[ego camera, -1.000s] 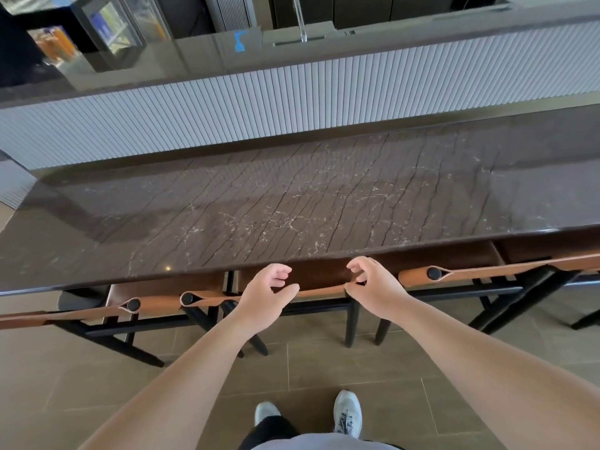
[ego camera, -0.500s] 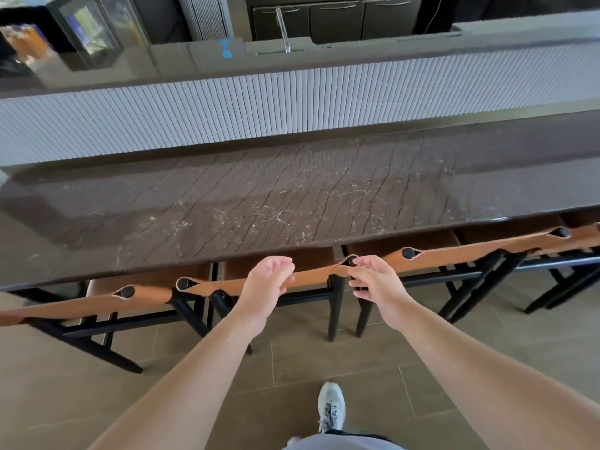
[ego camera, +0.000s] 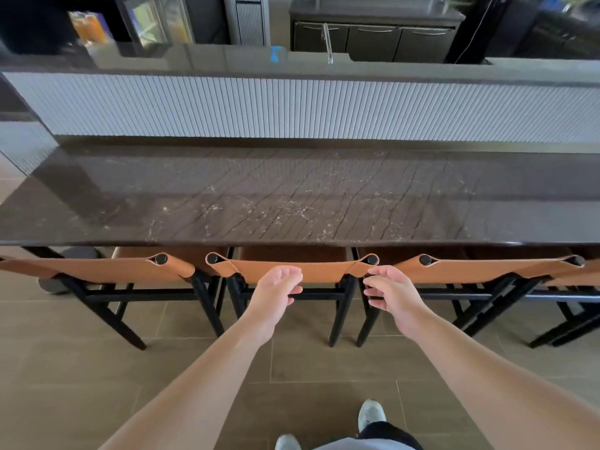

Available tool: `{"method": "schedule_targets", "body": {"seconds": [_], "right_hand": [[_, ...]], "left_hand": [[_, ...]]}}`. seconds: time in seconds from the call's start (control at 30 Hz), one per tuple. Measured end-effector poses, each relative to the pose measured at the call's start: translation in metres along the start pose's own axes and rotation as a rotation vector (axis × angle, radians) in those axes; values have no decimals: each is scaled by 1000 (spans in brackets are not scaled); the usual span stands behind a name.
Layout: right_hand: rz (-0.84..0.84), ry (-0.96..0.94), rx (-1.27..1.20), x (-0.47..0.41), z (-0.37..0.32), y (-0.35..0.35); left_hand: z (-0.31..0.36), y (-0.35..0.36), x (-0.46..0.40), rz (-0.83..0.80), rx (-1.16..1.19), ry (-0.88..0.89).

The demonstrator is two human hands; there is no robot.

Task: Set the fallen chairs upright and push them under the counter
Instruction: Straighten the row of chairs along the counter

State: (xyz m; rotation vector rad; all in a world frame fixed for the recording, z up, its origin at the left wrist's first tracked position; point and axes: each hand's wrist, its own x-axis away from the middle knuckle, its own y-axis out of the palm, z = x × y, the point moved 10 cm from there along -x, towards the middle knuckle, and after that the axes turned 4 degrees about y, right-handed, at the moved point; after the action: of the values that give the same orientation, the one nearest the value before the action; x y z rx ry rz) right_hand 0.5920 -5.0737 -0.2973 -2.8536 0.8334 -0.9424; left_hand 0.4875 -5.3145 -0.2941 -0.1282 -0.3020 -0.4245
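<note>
Four chairs: upright in a row along the counter point(ego camera: 292, 203) edge, seats tucked under.
Middle chair point(ego camera: 292, 271): at 12 o'clock from the hands; tan sling backrest runs 9 to 3 o'clock, seat facing 12.
Handling: likely rigid black frame, moderate weight, soft leather back; take hold at the corner posts.
Left hand point(ego camera: 276, 290): fingers loosely curled, holding nothing, just before the backrest.
Right hand point(ego camera: 389, 290): likewise, near the right post.

Four chairs point(ego camera: 293, 271), one counter point(ego camera: 292, 196)
</note>
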Motion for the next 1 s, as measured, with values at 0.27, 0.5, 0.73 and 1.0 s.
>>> {"method": "schedule_targets", "body": {"seconds": [0.27, 0.5, 0.73, 1.0], "right_hand": [[-12, -25, -40, -23, -6, -60], [25, 1, -123, -60, 21, -199], [53, 21, -178, -89, 45, -339], [24, 30, -228, -115, 58, -409]], "left_hand": [[23, 64, -21, 0, -27, 17], [31, 206, -35, -57, -41, -25], [37, 332, -48, -22, -75, -42], [38, 390, -45, 33, -113, -70]]}}
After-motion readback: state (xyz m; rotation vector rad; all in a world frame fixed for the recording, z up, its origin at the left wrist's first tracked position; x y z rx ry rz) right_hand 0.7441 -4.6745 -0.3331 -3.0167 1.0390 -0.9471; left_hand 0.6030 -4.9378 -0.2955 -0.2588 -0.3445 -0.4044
